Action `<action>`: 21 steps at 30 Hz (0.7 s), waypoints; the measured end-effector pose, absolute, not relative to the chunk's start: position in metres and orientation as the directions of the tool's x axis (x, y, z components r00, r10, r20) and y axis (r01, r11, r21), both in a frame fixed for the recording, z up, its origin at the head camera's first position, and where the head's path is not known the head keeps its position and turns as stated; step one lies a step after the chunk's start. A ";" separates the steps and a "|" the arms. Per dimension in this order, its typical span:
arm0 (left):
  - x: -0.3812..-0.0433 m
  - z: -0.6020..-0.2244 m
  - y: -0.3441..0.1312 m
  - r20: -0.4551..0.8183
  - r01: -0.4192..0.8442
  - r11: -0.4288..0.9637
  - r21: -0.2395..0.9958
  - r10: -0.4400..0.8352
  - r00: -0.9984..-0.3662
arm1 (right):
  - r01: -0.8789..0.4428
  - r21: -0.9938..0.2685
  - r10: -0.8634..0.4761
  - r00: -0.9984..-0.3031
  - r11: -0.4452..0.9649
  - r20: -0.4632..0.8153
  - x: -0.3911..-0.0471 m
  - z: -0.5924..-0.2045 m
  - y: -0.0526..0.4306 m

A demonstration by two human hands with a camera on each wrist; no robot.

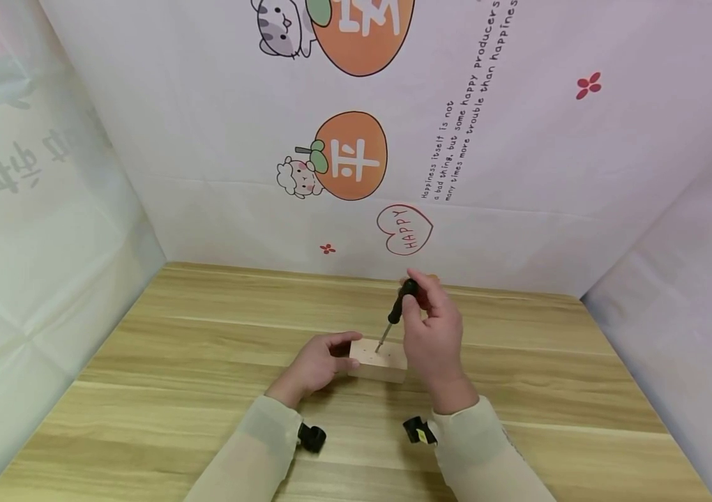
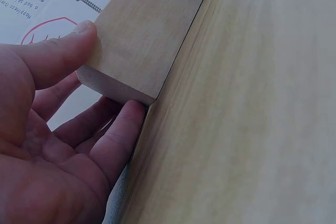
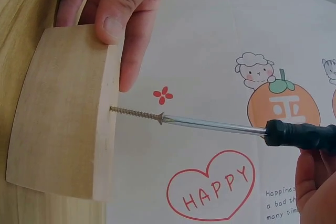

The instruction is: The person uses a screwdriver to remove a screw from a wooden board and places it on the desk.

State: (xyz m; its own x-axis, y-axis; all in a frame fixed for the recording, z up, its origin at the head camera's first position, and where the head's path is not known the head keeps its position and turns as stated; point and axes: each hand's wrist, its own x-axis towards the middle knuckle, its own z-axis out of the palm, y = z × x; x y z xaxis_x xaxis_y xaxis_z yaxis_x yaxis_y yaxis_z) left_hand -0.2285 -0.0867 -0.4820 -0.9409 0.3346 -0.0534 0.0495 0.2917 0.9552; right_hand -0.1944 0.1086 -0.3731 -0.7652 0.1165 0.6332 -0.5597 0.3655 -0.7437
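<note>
A pale wooden block (image 1: pixel 377 373) lies on the table, with several small holes in its top face. My left hand (image 1: pixel 319 364) grips its left end, thumb on the near side and fingers round the end and far side. In my right hand (image 1: pixel 436 335) is a screwdriver (image 3: pixel 210 124) with a black handle and a steel shank, held by the handle and tilted. Its tip meets the head of a screw (image 3: pixel 137 113). The screw's point sits at the block's top face, with most of its thread showing outside the wood.
The wood-grain table (image 1: pixel 205 362) reaches back to a white printed cloth (image 1: pixel 236 209) with cartoon fruit, a heart and lettering. More white cloth hangs on the left and right sides. Black wrist cameras (image 1: pixel 313 438) are strapped over both sleeves.
</note>
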 end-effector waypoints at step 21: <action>-0.229 -0.484 -0.087 -0.049 0.051 0.276 0.960 0.341 -0.939 | -0.553 -0.755 0.106 -0.778 0.352 0.619 -0.195 -0.374 0.109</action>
